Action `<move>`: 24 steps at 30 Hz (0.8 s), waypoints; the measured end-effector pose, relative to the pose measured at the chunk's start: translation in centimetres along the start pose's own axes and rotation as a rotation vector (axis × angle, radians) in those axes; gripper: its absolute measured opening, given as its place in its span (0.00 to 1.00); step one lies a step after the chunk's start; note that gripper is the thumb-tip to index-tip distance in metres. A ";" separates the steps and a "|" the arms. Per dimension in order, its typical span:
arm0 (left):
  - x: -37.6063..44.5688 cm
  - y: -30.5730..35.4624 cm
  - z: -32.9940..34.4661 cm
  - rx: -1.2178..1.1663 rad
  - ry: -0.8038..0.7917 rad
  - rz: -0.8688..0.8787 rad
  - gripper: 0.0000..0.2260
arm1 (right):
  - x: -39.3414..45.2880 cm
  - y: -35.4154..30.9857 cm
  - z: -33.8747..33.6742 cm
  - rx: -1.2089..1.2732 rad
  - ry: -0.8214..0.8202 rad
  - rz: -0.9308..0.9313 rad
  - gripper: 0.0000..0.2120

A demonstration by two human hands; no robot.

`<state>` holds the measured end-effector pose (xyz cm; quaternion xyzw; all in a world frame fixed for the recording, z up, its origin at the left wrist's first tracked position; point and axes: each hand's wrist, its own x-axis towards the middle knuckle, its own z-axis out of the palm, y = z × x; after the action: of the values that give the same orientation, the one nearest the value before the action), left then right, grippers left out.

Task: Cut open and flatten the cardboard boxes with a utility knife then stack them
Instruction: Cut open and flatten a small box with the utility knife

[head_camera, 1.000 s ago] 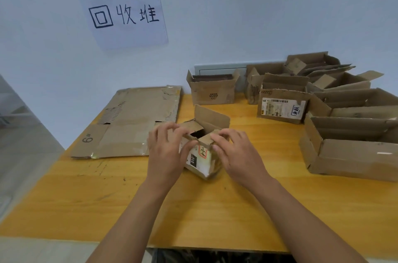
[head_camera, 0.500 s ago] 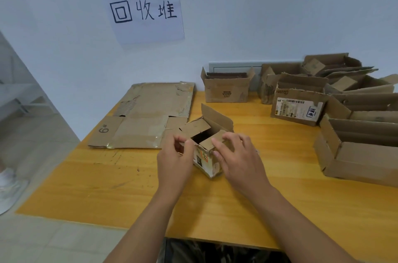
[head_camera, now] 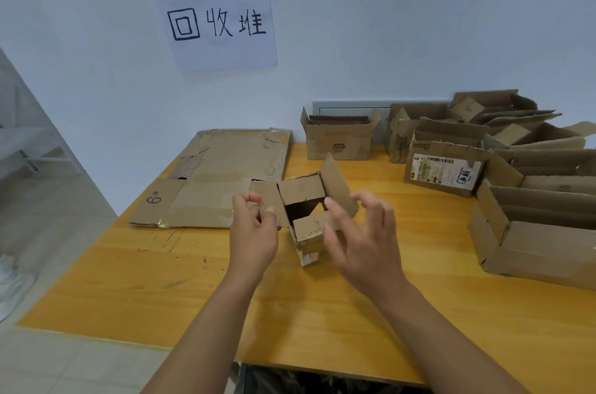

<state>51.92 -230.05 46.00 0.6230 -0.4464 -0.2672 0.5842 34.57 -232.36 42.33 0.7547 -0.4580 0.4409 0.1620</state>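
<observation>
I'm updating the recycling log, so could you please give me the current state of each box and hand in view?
small box: upright, top flaps open
left hand: pinching the box's left flap
right hand: open, fingers at the right flap
flattened cardboard: lying flat
INS box: upright, open
labelled box: unflattened
large box: open, unflattened

— What is up past the fingers?
— A white wall (head_camera: pixel 387 23) with a taped paper sign (head_camera: pixel 216 23), handwritten in black.
— And under them?
— A yellow wooden table (head_camera: pixel 161 280).
— Off to the left of the fingers?
— Grey tiled floor (head_camera: pixel 48 216) and a white shoe (head_camera: pixel 13 280) at the edge.
</observation>
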 end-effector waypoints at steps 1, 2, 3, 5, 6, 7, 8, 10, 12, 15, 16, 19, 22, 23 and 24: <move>0.0 0.1 0.0 0.007 -0.013 0.023 0.08 | 0.4 0.2 -0.1 -0.006 0.000 0.033 0.17; 0.1 0.2 -0.1 0.027 -0.021 0.044 0.09 | 0.9 0.3 -0.2 -0.001 -0.018 0.058 0.16; 0.2 0.3 -0.1 0.052 -0.026 0.065 0.09 | 1.2 0.5 -0.2 0.025 -0.048 0.080 0.15; 0.4 0.5 -0.1 0.096 -0.029 0.117 0.09 | 1.7 1.0 -0.2 0.111 -0.099 0.136 0.13; 0.4 0.5 -0.1 0.113 -0.030 0.147 0.10 | 1.9 1.2 -0.2 0.139 -0.108 0.165 0.13; 0.5 0.5 -0.1 0.126 -0.030 0.176 0.10 | 1.9 1.3 -0.2 0.147 -0.108 0.189 0.13; 0.5 0.5 0.0 0.139 -0.030 0.206 0.10 | 2.0 1.5 -0.3 0.136 -0.105 0.204 0.14; 0.6 0.1 0.2 0.164 -0.032 0.266 0.10 | 1.7 1.5 -0.3 0.032 -0.102 0.156 0.17; 0.6 -0.5 0.4 0.167 -0.039 0.313 0.11 | 1.1 1.3 -0.5 -0.094 -0.109 0.008 0.21; 0.5 -1.2 0.6 0.212 -0.046 0.375 0.15 | 0.5 1.0 -0.4 -0.162 -0.177 -0.101 0.27; 0.4 -1.4 0.7 0.220 -0.056 0.384 0.16 | 0.5 1.0 -0.4 -0.184 -0.203 -0.115 0.28; 0.1 -1.5 0.9 0.237 -0.094 0.387 0.17 | 0.5 0.8 -0.1 -0.250 -0.250 -0.198 0.25; 0.0 -1.4 1.0 0.249 -0.170 0.369 0.20 | 0.6 0.5 0.5 -0.259 -0.304 -0.251 0.25; 0.0 -1.4 1.0 0.262 -0.192 0.373 0.22 | 0.6 0.4 0.7 -0.259 -0.318 -0.245 0.27; -0.1 -1.3 1.0 0.278 -0.209 0.378 0.24 | 0.6 0.3 0.8 -0.261 -0.323 -0.232 0.29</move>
<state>51.32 -230.58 44.59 0.5718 -0.6451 -0.1525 0.4833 34.90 -233.39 42.33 0.8357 -0.4414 0.2298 0.2323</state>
